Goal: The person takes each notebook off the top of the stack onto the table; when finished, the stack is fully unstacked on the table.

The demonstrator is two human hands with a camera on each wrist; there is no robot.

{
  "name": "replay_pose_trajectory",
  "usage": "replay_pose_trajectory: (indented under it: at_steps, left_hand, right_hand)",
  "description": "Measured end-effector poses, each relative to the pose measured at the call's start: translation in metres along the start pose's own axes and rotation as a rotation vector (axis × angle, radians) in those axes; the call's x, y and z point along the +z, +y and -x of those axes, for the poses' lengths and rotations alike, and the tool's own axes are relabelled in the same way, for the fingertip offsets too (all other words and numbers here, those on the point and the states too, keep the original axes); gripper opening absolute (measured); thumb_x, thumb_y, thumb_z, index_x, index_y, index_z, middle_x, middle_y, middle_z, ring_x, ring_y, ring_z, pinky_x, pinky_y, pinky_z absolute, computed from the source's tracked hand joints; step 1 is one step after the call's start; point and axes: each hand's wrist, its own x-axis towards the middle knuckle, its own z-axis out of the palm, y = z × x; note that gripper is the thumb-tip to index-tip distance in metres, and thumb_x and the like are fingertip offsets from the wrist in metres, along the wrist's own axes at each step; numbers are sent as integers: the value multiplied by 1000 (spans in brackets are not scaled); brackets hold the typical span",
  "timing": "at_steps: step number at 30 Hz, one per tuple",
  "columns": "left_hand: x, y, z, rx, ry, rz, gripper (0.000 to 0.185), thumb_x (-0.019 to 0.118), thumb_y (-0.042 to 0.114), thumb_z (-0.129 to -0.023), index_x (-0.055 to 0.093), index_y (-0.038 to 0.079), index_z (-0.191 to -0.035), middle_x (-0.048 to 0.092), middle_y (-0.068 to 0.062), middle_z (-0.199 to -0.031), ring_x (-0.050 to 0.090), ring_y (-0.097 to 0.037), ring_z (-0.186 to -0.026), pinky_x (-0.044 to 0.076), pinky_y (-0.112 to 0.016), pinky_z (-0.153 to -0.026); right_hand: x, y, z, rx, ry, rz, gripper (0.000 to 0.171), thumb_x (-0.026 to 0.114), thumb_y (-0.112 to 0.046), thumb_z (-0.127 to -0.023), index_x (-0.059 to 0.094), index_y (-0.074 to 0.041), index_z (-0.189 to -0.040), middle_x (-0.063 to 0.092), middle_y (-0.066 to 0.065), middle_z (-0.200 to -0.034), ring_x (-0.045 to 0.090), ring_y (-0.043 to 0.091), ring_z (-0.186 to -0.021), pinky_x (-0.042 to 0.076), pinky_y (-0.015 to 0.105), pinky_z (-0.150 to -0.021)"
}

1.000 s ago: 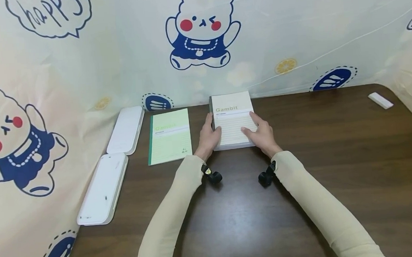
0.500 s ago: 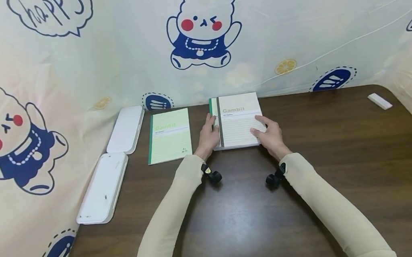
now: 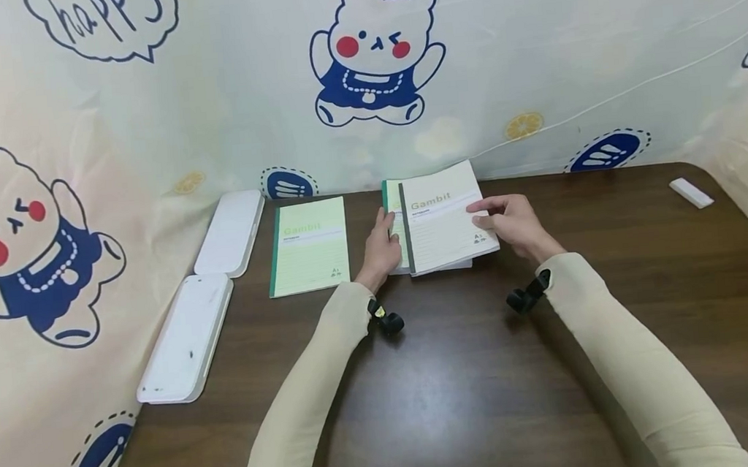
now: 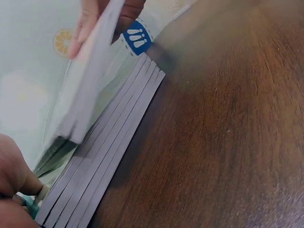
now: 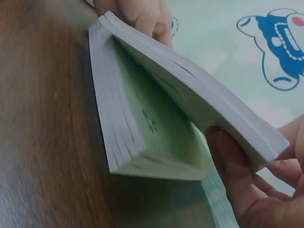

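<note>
The stack of notebooks [image 3: 438, 258] lies on the dark wooden worktop [image 3: 465, 387], at the far side, near the printed cloth wall [image 3: 532, 67]. The top notebooks [image 3: 445, 220] of this stack are lifted at the right edge and tilted, and a green cover shows under them. The right hand [image 3: 512, 222] holds this lifted part, with the fingers [image 5: 232, 175] curled under the edge and the thumb on top. The left hand [image 3: 382, 247] rests at the left edge of the stack, and its fingers are bent against the spines and press them down.

Just to the left of the stack a single green notebook [image 3: 309, 246] lies flat, apart from the hands. Further left, two white flat cases [image 3: 210, 290] lie one behind the other along the cloth wall. At the far right corner of the worktop there is a small white block [image 3: 690, 192], well apart from everything. Nothing stands between the hands and the stack.
</note>
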Motion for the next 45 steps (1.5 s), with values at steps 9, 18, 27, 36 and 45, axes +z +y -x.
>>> replay_pose_trajectory:
  at_steps: [9,18,27,36,45]
  left_hand:
    - [-1,-1,0,-5,17,1,55,36,1,-100,26,11,-153,2,0,-165,7,-20,-151,16,-37,-122]
    - [-2,0,3,6,18,13,52,32,3,-102,26,11,-153,5,1,-165,10,-20,-151,18,-38,-122]
    - [-1,-3,4,4,39,74,50,27,11,-104,25,11,-154,9,2,-165,10,-18,-151,16,-37,-123]
    - [2,5,3,-3,35,8,52,30,6,-103,24,11,-154,8,-2,-165,9,-21,-151,14,-38,-123]
    - [1,3,3,-16,55,10,52,29,5,-102,27,12,-153,9,-1,-165,9,-20,-151,13,-37,-123]
  right_hand:
    - [10,-5,1,4,36,-70,27,61,-2,-90,68,0,-117,55,10,-108,53,17,-82,46,18,-57]
    - [21,-2,2,-31,75,30,27,60,-3,-91,66,-3,-118,58,14,-101,54,19,-80,47,19,-58]
    - [29,-2,0,-127,25,360,28,50,-9,-95,58,-2,-121,50,9,-80,43,24,-76,37,30,-68]
    - [17,-17,7,-158,98,483,24,57,-10,-88,68,-4,-109,53,9,-68,43,22,-63,36,29,-53]
    - [-13,-18,9,-102,92,215,25,60,-9,-91,67,-5,-115,53,11,-96,47,23,-83,42,24,-60]
